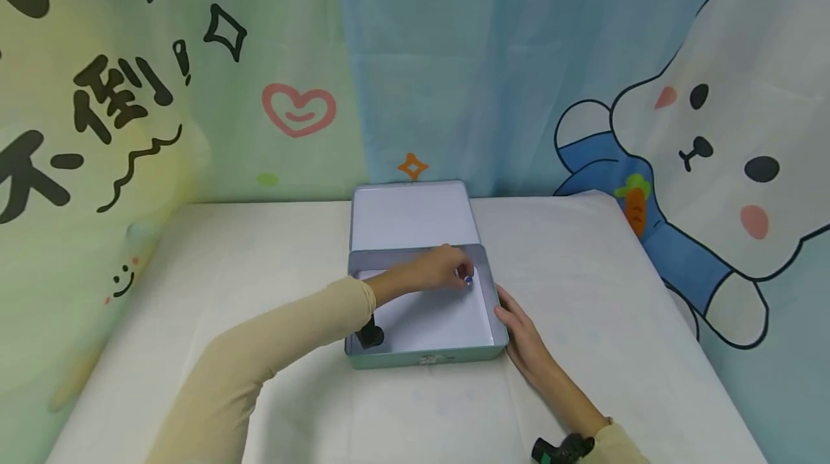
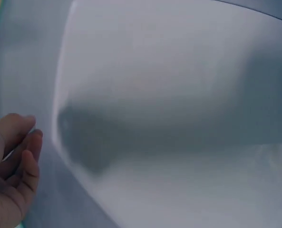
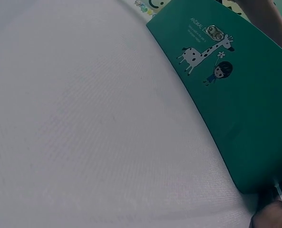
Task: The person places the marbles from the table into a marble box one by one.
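A green tin box (image 1: 428, 357) stands on the table with its lid (image 1: 411, 217) raised at the back and a pale inside. My left hand (image 1: 441, 267) reaches across it and pinches a small blue-and-white object (image 1: 469, 280) near the inner right wall; its kind is too small to tell. In the left wrist view the left hand (image 2: 14, 166) has bent fingers beside the box wall, and the object is hidden. My right hand (image 1: 527, 338) rests along the outer right side, thumb at the rim. The right wrist view shows the printed green front (image 3: 240, 109) with a clasp.
A white cloth covers the table (image 1: 616, 305). Behind it hangs a printed curtain (image 1: 421, 68) with a cartoon rabbit. Small pastel pieces (image 3: 144, 7) show past the box's far end in the right wrist view. Black wrist cameras sit on both wrists.
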### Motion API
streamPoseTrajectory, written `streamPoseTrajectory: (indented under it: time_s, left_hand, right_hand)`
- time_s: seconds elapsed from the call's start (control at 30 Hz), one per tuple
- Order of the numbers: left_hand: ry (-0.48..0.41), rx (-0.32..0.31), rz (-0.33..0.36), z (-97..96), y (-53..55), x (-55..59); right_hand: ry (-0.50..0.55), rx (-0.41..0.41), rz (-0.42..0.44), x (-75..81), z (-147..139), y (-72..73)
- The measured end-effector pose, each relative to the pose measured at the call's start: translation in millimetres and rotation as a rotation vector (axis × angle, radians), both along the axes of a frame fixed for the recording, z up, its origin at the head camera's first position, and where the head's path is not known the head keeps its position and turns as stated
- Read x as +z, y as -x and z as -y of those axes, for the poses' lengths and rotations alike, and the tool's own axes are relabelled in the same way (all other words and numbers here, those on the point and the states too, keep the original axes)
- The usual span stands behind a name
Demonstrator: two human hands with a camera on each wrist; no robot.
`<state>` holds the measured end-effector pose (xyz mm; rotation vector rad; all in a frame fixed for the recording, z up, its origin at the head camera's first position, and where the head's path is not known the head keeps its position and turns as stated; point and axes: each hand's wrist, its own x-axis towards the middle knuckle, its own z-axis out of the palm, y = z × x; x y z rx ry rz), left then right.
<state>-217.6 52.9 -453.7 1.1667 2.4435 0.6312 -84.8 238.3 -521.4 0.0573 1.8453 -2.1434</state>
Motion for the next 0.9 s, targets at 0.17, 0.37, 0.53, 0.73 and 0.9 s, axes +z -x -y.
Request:
streamPoseTrajectory:
  time_s: [0.17, 0.37, 0.53, 0.73, 0.9]
  left_hand:
    - [0.033, 0.024, 0.005, -7.9, 0.3, -12.3]
    - [-0.019, 0.074, 0.053, -12.5, 2.0, -23.3]
    - [-0.047, 0.107, 0.064, -13.7, 2.7, -32.4]
    - [-0.048, 0.142, 0.069, -16.8, 1.7, -40.7]
    - [-0.025, 0.133, 0.035, -19.9, 0.9, -40.6]
  right_hand:
    - [-0.005, 0.010, -0.014, -1.7, 0, 1.4]
    - [0.005, -0.002, -0.010, -2.5, -1, 0.1]
    - [0.010, -0.006, -0.010, -0.7, 0, -0.3]
    - [-0.007, -0.005, -0.020, 2.4, 1, -0.8]
    - [-0.001, -0.002, -0.022, 2.1, 1, -1.4]
